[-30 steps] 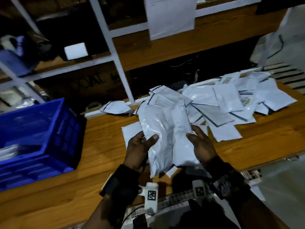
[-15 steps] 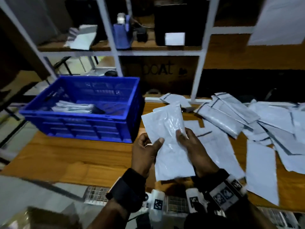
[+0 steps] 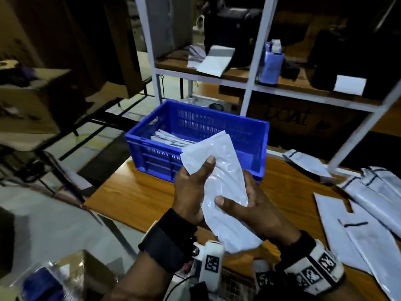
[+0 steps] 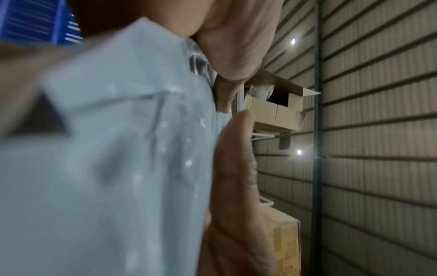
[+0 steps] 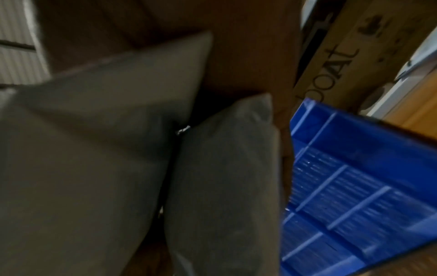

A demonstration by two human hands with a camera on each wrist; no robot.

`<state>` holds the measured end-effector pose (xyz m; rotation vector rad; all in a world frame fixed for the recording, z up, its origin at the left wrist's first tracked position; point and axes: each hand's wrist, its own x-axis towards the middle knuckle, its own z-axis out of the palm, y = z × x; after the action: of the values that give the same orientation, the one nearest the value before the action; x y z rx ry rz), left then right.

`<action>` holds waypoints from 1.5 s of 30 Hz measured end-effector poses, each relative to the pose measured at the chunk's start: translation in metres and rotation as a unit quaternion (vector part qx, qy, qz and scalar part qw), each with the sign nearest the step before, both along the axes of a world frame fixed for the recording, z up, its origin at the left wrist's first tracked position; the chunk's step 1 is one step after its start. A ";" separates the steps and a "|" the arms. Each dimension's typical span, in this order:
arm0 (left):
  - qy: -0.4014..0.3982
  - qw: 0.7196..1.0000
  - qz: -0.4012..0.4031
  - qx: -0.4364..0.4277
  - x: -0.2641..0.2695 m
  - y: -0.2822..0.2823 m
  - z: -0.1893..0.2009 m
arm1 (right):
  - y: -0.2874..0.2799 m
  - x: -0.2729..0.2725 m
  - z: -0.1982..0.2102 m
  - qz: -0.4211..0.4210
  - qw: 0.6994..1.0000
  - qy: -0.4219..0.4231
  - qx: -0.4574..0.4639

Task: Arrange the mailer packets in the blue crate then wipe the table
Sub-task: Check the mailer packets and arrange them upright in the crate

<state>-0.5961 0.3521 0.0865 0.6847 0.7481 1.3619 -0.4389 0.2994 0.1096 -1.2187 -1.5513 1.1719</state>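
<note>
Both hands hold a bunch of white mailer packets (image 3: 223, 183) upright above the wooden table (image 3: 134, 192), just in front of the blue crate (image 3: 195, 135). My left hand (image 3: 191, 190) grips the packets' left edge, thumb on the front. My right hand (image 3: 249, 205) grips the right side, thumb across the lower front. In the left wrist view the packets (image 4: 106, 158) fill the frame beside my fingers (image 4: 236, 168). The right wrist view shows the packets' dark back (image 5: 118, 149) and the crate wall (image 5: 354, 186). Several packets (image 3: 171, 139) lie inside the crate. More loose packets (image 3: 368, 203) lie on the table at right.
A white metal shelf frame (image 3: 256, 68) stands behind the crate, with a blue bottle (image 3: 270, 61), papers and dark boxes on it. A cardboard box (image 3: 299, 120) sits under the shelf. The table's left edge drops to the floor (image 3: 54, 224).
The view has swung left, bringing the crate to the centre. Both hands have carried the packets leftward from the pile to just in front of the crate.
</note>
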 end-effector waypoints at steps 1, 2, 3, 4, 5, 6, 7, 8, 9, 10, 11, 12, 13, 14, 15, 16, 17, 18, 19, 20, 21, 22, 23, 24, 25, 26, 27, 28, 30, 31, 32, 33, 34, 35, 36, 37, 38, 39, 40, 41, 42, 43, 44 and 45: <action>-0.003 1.000 0.022 -0.002 -0.008 0.005 0.002 | 0.008 -0.005 0.004 0.007 0.999 -0.038 0.000; -0.009 0.999 0.042 -0.002 -0.017 0.011 0.005 | 0.017 -0.008 0.008 0.021 0.997 -0.070 0.001; -0.020 0.998 0.058 0.000 -0.026 0.018 0.006 | 0.026 -0.012 0.012 0.039 0.995 -0.096 -0.001; -0.028 0.997 0.065 0.003 -0.034 0.024 0.008 | 0.036 -0.014 0.016 0.058 0.992 -0.110 -0.005; -0.032 0.997 0.065 0.007 -0.041 0.031 0.009 | 0.045 -0.017 0.019 0.075 0.990 -0.123 -0.006; -0.029 0.998 0.060 0.012 -0.046 0.038 0.011 | 0.055 -0.019 0.022 0.085 0.987 -0.134 -0.003; -0.021 0.998 0.058 0.015 -0.052 0.046 0.014 | 0.066 -0.021 0.026 0.093 0.985 -0.145 0.005; -0.007 0.998 0.058 0.019 -0.059 0.054 0.017 | 0.077 -0.023 0.030 0.097 0.983 -0.157 0.014; 0.010 0.998 0.063 0.025 -0.066 0.063 0.019 | 0.091 -0.024 0.033 0.101 0.980 -0.172 0.024; 0.028 0.997 0.066 0.036 -0.075 0.072 0.021 | 0.105 -0.024 0.037 0.106 0.976 -0.189 0.032; 0.041 0.996 0.066 0.046 -0.083 0.083 0.023 | 0.120 -0.024 0.041 0.114 0.971 -0.205 0.038; 0.048 0.995 0.066 0.050 -0.091 0.093 0.024 | 0.135 -0.025 0.046 0.125 0.967 -0.217 0.041; 0.051 0.995 0.068 0.054 -0.097 0.105 0.025 | 0.149 -0.027 0.051 0.134 0.964 -0.227 0.044; 0.054 0.994 0.071 0.056 -0.102 0.116 0.027 | 0.163 -0.031 0.056 0.141 0.961 -0.234 0.046; 0.056 0.994 0.075 0.057 -0.105 0.128 0.030 | 0.178 -0.036 0.061 0.148 0.958 -0.239 0.053; 0.055 0.994 0.080 0.059 -0.106 0.138 0.031 | 0.192 -0.041 0.065 0.155 0.954 -0.247 0.063; 0.053 0.993 0.090 0.061 -0.107 0.150 0.031 | 0.208 -0.047 0.067 0.166 0.950 -0.254 0.076; 0.052 0.992 0.098 0.066 -0.106 0.159 0.033 | 0.223 -0.054 0.069 0.179 0.945 -0.258 0.086; 0.055 0.990 0.110 0.071 -0.107 0.168 0.035 | 0.238 -0.059 0.068 0.190 0.942 -0.262 0.096; 0.069 0.987 0.123 0.079 -0.108 0.176 0.039 | 0.252 -0.065 0.067 0.196 0.939 -0.263 0.102; 0.092 0.982 0.140 0.083 -0.112 0.186 0.041 | 0.266 -0.070 0.065 0.201 0.937 -0.263 0.111; 0.121 0.976 0.157 0.088 -0.118 0.196 0.043 | 0.279 -0.074 0.065 0.204 0.934 -0.267 0.121; 0.145 0.970 0.173 0.089 -0.127 0.209 0.042 | 0.293 -0.077 0.065 0.203 0.930 -0.275 0.135; 0.162 0.966 0.188 0.078 -0.140 0.224 0.041 | 0.307 -0.080 0.067 0.195 0.927 -0.286 0.145; 0.160 0.965 0.198 0.063 -0.153 0.241 0.041 | 0.322 -0.080 0.066 0.179 0.923 -0.301 0.156; 0.151 0.967 0.198 0.048 -0.170 0.257 0.041 | 0.337 -0.080 0.064 0.155 0.919 -0.325 0.163; 0.149 0.971 0.185 0.036 -0.187 0.271 0.043 | 0.351 -0.078 0.059 0.126 0.913 -0.350 0.167; 0.157 0.973 0.168 0.030 -0.202 0.283 0.045 | 0.366 -0.077 0.053 0.094 0.904 -0.384 0.161; 0.181 0.974 0.135 0.016 -0.225 0.299 0.045 | 0.390 -0.079 0.037 0.047 0.871 -0.472 0.131; 0.171 0.978 0.120 0.003 -0.231 0.305 0.044 | 0.402 -0.082 0.025 0.038 0.853 -0.508 0.116; 0.154 0.983 0.098 -0.012 -0.235 0.310 0.041 | 0.411 -0.089 0.015 0.036 0.840 -0.532 0.103; 0.137 0.987 0.073 -0.026 -0.236 0.313 0.040 | 0.419 -0.095 0.003 0.034 0.834 -0.544 0.089; 0.124 0.990 0.051 -0.042 -0.235 0.316 0.037 | 0.423 -0.103 -0.007 0.031 0.826 -0.558 0.074; 0.114 0.991 0.033 -0.056 -0.234 0.319 0.034 | 0.428 -0.109 -0.019 0.031 0.816 -0.574 0.057; 0.114 0.991 0.021 -0.066 -0.234 0.322 0.030 | 0.433 -0.115 -0.031 0.034 0.807 -0.588 0.038; 0.123 0.990 0.014 -0.072 -0.232 0.325 0.026 | 0.438 -0.121 -0.042 0.039 0.802 -0.595 0.016; 0.134 0.988 0.007 -0.077 -0.231 0.327 0.021 | 0.442 -0.125 -0.052 0.043 0.799 -0.600 -0.006; 0.142 0.986 -0.004 -0.083 -0.229 0.330 0.017 | 0.445 -0.128 -0.061 0.043 0.798 -0.600 -0.019; 0.146 0.985 -0.016 -0.090 -0.228 0.333 0.013 | 0.448 -0.132 -0.070 0.048 0.800 -0.597 -0.029; 0.150 0.984 -0.020 -0.094 -0.227 0.333 0.012 | 0.448 -0.134 -0.076 0.057 0.808 -0.585 -0.036; 0.151 0.984 -0.022 -0.097 -0.227 0.336 0.011 | 0.449 -0.137 -0.084 0.068 0.820 -0.566 -0.049; 0.149 0.984 -0.023 -0.100 -0.227 0.338 0.010 | 0.448 -0.140 -0.093 0.085 0.832 -0.544 -0.070; 0.145 0.984 -0.022 -0.102 -0.228 0.339 0.009 | 0.446 -0.141 -0.099 0.102 0.836 -0.531 -0.093; 0.144 0.984 -0.022 -0.105 -0.229 0.341 0.008 | 0.444 -0.141 -0.106 0.117 0.836 -0.524 -0.112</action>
<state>-0.8251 0.6930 0.0944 0.7334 1.0844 1.1365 -0.5803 0.7433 0.0039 -2.0747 -2.4477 0.8420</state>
